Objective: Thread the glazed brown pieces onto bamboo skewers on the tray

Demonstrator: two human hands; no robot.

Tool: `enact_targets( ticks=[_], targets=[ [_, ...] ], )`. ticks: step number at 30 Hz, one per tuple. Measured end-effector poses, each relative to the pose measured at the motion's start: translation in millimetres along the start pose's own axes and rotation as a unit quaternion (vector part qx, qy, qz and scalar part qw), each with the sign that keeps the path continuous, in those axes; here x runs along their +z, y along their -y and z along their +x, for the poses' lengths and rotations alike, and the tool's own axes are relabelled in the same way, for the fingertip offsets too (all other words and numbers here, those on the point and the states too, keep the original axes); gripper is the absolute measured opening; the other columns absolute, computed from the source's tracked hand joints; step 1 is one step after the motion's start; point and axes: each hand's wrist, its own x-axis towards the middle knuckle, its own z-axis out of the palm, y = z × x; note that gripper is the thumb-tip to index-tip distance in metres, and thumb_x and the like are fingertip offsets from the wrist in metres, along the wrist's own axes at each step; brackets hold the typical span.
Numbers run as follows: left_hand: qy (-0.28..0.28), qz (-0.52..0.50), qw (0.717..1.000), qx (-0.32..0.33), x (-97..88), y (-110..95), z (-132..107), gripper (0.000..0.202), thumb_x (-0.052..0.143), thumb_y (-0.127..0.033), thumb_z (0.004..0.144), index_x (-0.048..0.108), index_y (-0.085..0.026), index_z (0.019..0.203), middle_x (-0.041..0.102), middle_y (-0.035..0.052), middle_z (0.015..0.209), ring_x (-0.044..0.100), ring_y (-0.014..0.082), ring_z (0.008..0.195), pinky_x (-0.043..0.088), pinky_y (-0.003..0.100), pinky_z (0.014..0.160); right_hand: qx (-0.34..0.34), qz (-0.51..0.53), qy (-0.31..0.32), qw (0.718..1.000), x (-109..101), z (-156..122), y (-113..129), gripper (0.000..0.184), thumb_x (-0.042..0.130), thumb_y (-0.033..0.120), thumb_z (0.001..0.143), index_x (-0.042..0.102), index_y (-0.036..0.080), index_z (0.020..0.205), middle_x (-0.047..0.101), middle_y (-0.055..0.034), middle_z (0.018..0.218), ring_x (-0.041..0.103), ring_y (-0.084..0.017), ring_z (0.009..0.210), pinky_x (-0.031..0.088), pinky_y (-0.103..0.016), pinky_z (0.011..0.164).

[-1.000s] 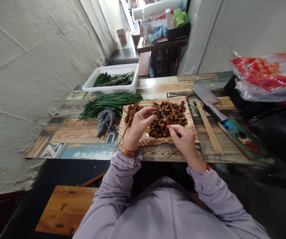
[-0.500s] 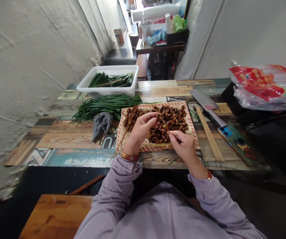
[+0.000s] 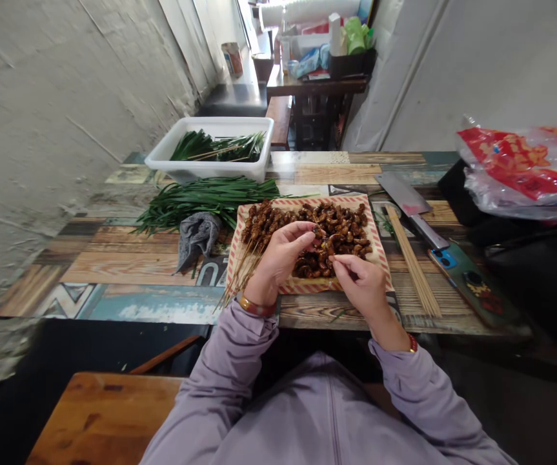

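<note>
My left hand is over the middle of a paper-lined tray, its thumb and fingers closed on a small dark piece of meat. Lower and to the right, my right hand pinches the end of a thin bamboo skewer, largely lost against the meat behind. Brown, sauce-coated meat pieces are heaped in the tray's middle and right. Along its left side lie finished meat skewers, bare stick ends pointing toward me.
Bare bamboo skewers lie right of the tray, beside a cleaver and a phone. To the left are a grey cloth, green chives and a white plastic bin. A red-printed plastic bag sits far right.
The left fingers have closed in on a dark meat piece near the skewer's tip. My right hand keeps its pinch almost in place. The view has shifted slightly.
</note>
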Motion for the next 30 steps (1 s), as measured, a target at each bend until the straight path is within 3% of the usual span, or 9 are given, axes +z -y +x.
enact_targets(
  ticks=[6, 12, 17, 20, 25, 28, 30],
  targets=[
    [0.006, 0.014, 1.0, 0.02, 0.0, 1, -2, 0.027, 0.079, -0.025, 0.067, 0.073, -0.017, 0.091, 0.072, 0.0028, 0.088, 0.06, 0.0076, 0.068, 0.048, 0.022, 0.07, -0.004, 0.004, 0.006, 1.0, 0, 0, 0, 0.016, 0.056, 0.023, 0.088, 0.072, 0.023, 0.09, 0.076, -0.003, 0.088, 0.072, -0.017, 0.075, 0.059, -0.029, 0.07],
    [0.006, 0.041, 0.998, 0.038, 4.2, -1, -5, 0.025, 0.078, -0.026, 0.068, 0.074, -0.017, 0.091, 0.072, 0.0056, 0.095, 0.063, 0.012, 0.08, 0.05, 0.023, 0.073, -0.005, 0.006, 0.003, 1.0, 0, 0, 1, 0.016, 0.057, 0.023, 0.087, 0.073, 0.023, 0.091, 0.076, -0.0033, 0.087, 0.073, -0.018, 0.076, 0.059, -0.029, 0.069],
    [-0.01, -0.006, 1.0, -0.009, 3.3, 1, -3, 0.026, 0.075, -0.03, 0.071, 0.072, -0.015, 0.092, 0.07, 0.0059, 0.088, 0.061, 0.01, 0.074, 0.045, 0.02, 0.061, 0.002, -0.003, 0.01, 1.0, 1, -1, 0, 0.017, 0.056, 0.025, 0.087, 0.073, 0.024, 0.09, 0.076, -0.0027, 0.086, 0.072, -0.017, 0.074, 0.059, -0.029, 0.067],
    [-0.04, -0.007, 0.999, 0.0, 1.5, 0, -3, 0.026, 0.072, -0.034, 0.074, 0.071, -0.016, 0.093, 0.069, 0.0048, 0.085, 0.06, 0.009, 0.072, 0.041, 0.019, 0.058, 0.01, -0.003, 0.008, 1.0, 1, -1, 0, 0.018, 0.056, 0.026, 0.087, 0.073, 0.023, 0.09, 0.076, -0.0024, 0.088, 0.072, -0.017, 0.075, 0.059, -0.028, 0.068],
    [-0.071, 0.157, 0.982, 0.083, -7.2, -7, -2, 0.025, 0.068, -0.036, 0.078, 0.071, -0.017, 0.093, 0.069, 0.0053, 0.088, 0.06, 0.0122, 0.078, 0.042, 0.022, 0.066, 0.023, -0.028, -0.05, 0.998, -2, 0, 1, 0.018, 0.057, 0.028, 0.086, 0.073, 0.021, 0.088, 0.076, -0.0029, 0.082, 0.069, -0.015, 0.065, 0.055, -0.026, 0.06],
    [-0.088, 0.275, 0.947, 0.142, -13.0, -13, -5, 0.02, 0.067, -0.033, 0.079, 0.072, -0.017, 0.091, 0.068, 0.0051, 0.089, 0.058, 0.0144, 0.081, 0.043, 0.025, 0.073, 0.04, -0.038, -0.068, 0.996, -4, 1, 2, 0.019, 0.056, 0.03, 0.087, 0.073, 0.021, 0.088, 0.076, -0.0032, 0.081, 0.067, -0.015, 0.063, 0.053, -0.026, 0.059],
    [-0.063, 0.362, 0.914, 0.174, -13.8, -16, -11, 0.017, 0.065, -0.031, 0.08, 0.072, -0.018, 0.088, 0.066, 0.0051, 0.088, 0.058, 0.0158, 0.082, 0.042, 0.027, 0.074, 0.051, -0.042, -0.072, 0.995, -5, 2, 2, 0.02, 0.056, 0.031, 0.087, 0.073, 0.021, 0.088, 0.076, -0.0035, 0.082, 0.067, -0.015, 0.064, 0.053, -0.027, 0.061]
  ],
)
